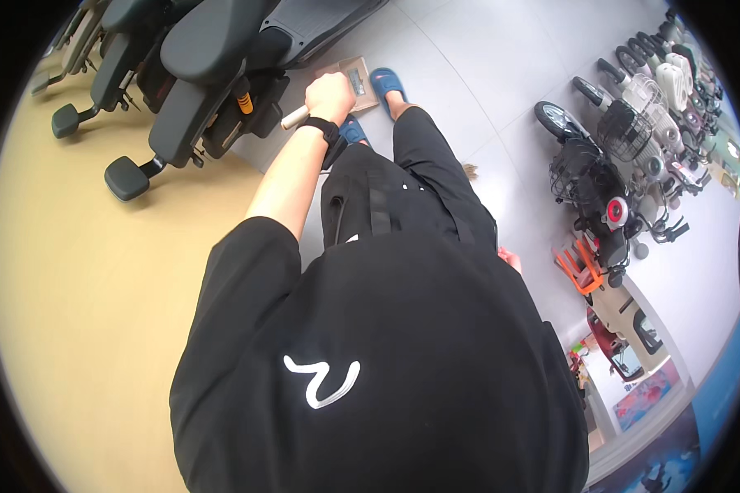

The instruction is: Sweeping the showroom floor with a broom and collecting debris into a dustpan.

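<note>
My left hand (pixel 331 95), with a dark watch on the wrist, is closed around a pale handle (pixel 295 117) whose end sticks out to the left. Just past that hand, a beige dustpan-like tray (pixel 362 98) lies on the floor beside my blue slippers (pixel 385 80); whether the handle joins it is hidden. My right hand (pixel 510 259) is low at my right side, mostly covered by my black shirt, with only some fingers showing. A small tuft of tan bristles (pixel 470 171) shows on the floor beyond my right leg.
Black electric scooters (pixel 203 43) with padded seats and backrests stand close at the left. At the right are rows of parked two-wheelers with wire baskets (pixel 626 129), and an orange stool (pixel 586 271). Pale tiled floor (pixel 456 68) lies between them.
</note>
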`<action>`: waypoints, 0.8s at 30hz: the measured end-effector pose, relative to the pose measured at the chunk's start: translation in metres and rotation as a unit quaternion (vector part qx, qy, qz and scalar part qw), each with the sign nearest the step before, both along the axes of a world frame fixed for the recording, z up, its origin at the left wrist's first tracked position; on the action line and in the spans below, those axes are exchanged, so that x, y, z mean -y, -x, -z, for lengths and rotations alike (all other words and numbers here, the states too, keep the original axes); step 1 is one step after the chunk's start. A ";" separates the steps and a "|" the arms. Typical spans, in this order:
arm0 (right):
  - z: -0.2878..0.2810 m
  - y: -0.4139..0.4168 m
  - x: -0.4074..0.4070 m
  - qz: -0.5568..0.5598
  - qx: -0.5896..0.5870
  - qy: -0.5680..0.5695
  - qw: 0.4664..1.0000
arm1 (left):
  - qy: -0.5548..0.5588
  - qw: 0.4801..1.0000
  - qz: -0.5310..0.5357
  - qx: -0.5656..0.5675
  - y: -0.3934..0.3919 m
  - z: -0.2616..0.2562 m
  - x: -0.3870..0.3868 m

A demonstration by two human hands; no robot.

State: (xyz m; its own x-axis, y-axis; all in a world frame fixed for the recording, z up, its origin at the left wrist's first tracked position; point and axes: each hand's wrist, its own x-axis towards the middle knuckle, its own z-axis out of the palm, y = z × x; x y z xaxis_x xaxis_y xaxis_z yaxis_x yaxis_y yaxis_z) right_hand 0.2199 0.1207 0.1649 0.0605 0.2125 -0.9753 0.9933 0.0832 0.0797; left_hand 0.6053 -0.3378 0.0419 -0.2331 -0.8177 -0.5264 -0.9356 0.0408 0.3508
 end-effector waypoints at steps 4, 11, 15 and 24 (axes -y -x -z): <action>-0.010 -0.011 0.023 -0.003 0.009 0.075 0.997 | -0.012 1.000 0.001 0.009 -0.001 -0.005 -0.006; -0.009 0.015 0.038 -0.062 -0.082 0.013 0.995 | -0.018 0.998 0.036 0.050 -0.009 0.006 0.006; -0.008 0.043 0.029 -0.173 -0.111 -0.001 0.979 | -0.032 0.998 0.044 0.038 -0.015 0.004 -0.002; 0.057 0.128 0.039 -0.358 -0.123 0.039 0.925 | -0.015 0.997 -0.044 0.064 -0.015 -0.063 -0.107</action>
